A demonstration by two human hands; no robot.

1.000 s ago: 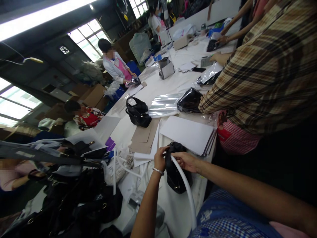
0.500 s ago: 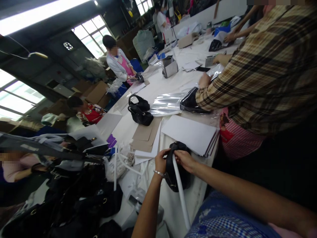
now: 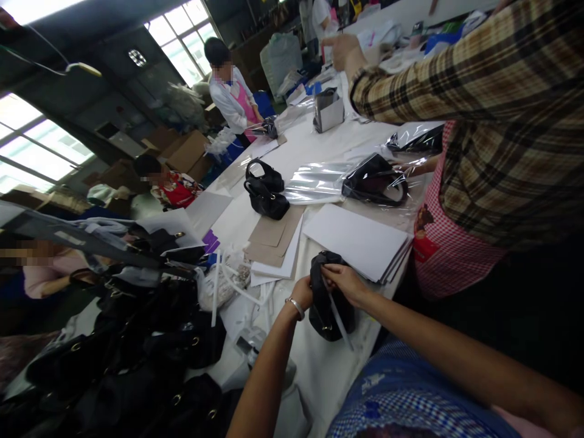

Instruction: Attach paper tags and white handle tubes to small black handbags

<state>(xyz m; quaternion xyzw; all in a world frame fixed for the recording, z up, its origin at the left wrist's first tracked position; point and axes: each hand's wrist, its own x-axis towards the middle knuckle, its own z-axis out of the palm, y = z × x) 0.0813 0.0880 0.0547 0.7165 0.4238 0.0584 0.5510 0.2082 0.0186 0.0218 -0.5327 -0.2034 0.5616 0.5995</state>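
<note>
A small black handbag is in front of me at the table's edge, its strap arched upward. My left hand is closed on the strap's left side, fingers partly hidden behind it. My right hand pinches at the upper part of the strap, where a white tube-like strip meets the fingertips. The strip's lower end hangs across the bag; its upper end is hidden by the strap and fingers. More white strips lie to the left of my left hand.
White sheets and brown cards lie beyond the bag. Two black handbags stand farther on. A heap of black bags covers the left. At right, a co-worker in a plaid sleeve stands by a plastic-wrapped bag.
Much less of the white strip shows below my right hand. The co-worker's arm has lifted off the plastic-wrapped bag and reaches across the table. My view has shifted slightly.
</note>
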